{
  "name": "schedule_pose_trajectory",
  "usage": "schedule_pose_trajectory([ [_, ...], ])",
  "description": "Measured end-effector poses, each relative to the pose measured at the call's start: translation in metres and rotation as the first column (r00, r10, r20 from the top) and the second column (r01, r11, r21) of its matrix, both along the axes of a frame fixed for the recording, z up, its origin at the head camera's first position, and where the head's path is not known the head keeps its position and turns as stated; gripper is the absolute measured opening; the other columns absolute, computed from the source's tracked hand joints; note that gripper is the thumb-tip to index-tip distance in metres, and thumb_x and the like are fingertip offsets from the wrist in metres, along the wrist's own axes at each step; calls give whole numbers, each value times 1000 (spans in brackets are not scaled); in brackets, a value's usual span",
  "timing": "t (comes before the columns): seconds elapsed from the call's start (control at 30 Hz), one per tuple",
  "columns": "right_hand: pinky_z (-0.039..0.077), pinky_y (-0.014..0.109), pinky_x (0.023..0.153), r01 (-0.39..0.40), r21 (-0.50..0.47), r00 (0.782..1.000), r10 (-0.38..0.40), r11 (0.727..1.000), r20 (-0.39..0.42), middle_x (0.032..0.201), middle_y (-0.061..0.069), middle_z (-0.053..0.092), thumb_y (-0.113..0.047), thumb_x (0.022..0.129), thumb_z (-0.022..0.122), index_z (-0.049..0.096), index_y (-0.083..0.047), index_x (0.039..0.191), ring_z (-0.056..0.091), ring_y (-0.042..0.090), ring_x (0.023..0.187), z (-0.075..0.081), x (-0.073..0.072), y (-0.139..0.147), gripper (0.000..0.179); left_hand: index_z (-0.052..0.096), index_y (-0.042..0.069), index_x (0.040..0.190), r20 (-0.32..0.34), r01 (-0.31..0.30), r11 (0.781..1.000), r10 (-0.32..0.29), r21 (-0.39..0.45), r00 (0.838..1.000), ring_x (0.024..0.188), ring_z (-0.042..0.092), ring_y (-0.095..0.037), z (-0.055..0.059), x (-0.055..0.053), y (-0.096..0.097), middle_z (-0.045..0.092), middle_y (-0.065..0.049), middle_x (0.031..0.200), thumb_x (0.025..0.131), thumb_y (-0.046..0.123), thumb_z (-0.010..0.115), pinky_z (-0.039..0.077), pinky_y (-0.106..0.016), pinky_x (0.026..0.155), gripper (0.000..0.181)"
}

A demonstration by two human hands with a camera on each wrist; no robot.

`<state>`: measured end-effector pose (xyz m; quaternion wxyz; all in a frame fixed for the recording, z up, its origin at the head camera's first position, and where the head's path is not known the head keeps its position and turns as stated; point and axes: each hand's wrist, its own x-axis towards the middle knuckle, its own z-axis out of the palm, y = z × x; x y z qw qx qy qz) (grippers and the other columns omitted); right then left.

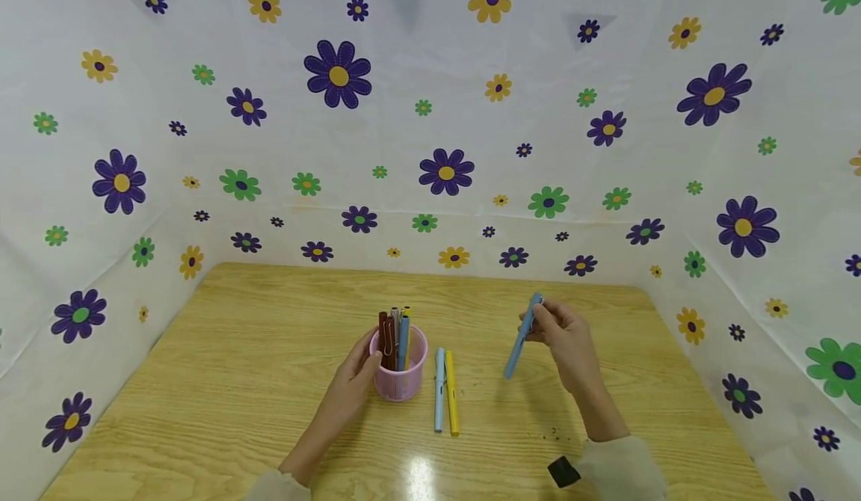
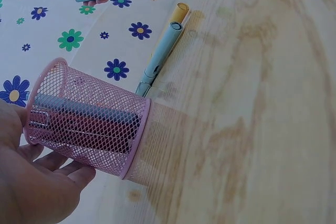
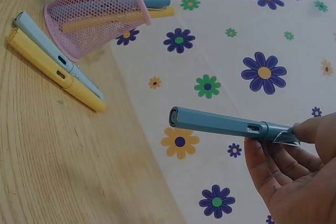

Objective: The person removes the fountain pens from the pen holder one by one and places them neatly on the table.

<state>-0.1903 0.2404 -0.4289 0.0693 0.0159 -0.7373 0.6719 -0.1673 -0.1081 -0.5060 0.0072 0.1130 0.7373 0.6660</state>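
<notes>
Pen (image 1: 522,338): blue, pinched between the thumb and fingers of my right hand (image 1: 568,340), raised off the wooden table (image 1: 269,336); in the head view its upper end leans toward one o'clock, its lower end toward seven.
Clip: on the pen's capped end, near my right thumb, with a small slot in the barrel just past the cap.
Cup (image 1: 398,390): pink mesh, at nine o'clock from the raised pen, upright on the table; my left hand (image 1: 351,376) grips it from its nine o'clock side, fingers curved against the wall.
Cup's pens: brown pens (image 1: 383,336) on the nine o'clock side, a grey pen (image 1: 394,315), a second blue pen (image 1: 403,344) and a yellow one behind it, all standing above the rim.
Loose pair: a light blue pen (image 1: 439,396) and a bright yellow pen (image 1: 452,396), side by side at four o'clock from the cup.
Cuff: pale sleeve (image 1: 622,471) at my right wrist, a black object (image 1: 563,472) just beside it.
Flowered cloth (image 1: 397,127): beyond the table at twelve.
</notes>
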Motion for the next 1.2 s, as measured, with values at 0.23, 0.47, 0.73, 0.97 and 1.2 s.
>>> schedule_pose_trajectory([
  [0.23, 63, 36, 86, -23, 12, 998, 22, 1000, 54, 110, 17, 71, -16, 109, 55, 59, 10, 126, 71, 17, 87, -9, -3, -8, 31, 31, -1, 160, -33, 14, 1000, -14, 15, 999, 151, 27, -41, 0, 0, 0, 30, -25, 163, 113, 22, 45, 24, -52, 122, 54],
  [0.47, 62, 42, 87, -43, 29, 994, 40, 999, 100, 111, 21, 69, -10, 109, 54, 59, 10, 126, 70, 19, 86, -18, -6, -13, 28, 30, -1, 160, -27, 13, 1000, -13, 13, 1000, 151, 26, -41, 0, 1, 0, 30, -25, 164, 113, 22, 44, 23, -52, 122, 54],
  [0.73, 63, 38, 83, -43, 55, 989, 35, 998, 140, 101, 15, 67, -9, 108, 56, 60, 12, 126, 67, 21, 86, -25, -8, -19, 28, 30, 3, 161, 3, 13, 1000, -14, 16, 1000, 152, 26, -38, -1, 0, 0, 29, -22, 165, 113, 23, 44, 24, -50, 123, 54],
  [0.97, 63, 36, 80, -56, 56, 986, 47, 997, 159, 100, 17, 65, -11, 108, 56, 59, 14, 129, 65, 21, 86, -31, -9, -25, 32, 29, 4, 162, 12, 14, 1000, -15, 14, 1000, 152, 25, -38, 1, 1, 0, 28, -22, 165, 113, 25, 44, 23, -52, 123, 55],
  [1.2, 63, 36, 77, -75, 77, 980, 60, 994, 187, 97, 15, 64, -9, 107, 57, 61, 15, 127, 65, 20, 84, -41, -11, -33, 32, 29, 4, 162, 14, 17, 1000, -17, 21, 1000, 152, 25, -37, -1, 0, 0, 28, -21, 165, 113, 25, 44, 23, -50, 124, 55],
])
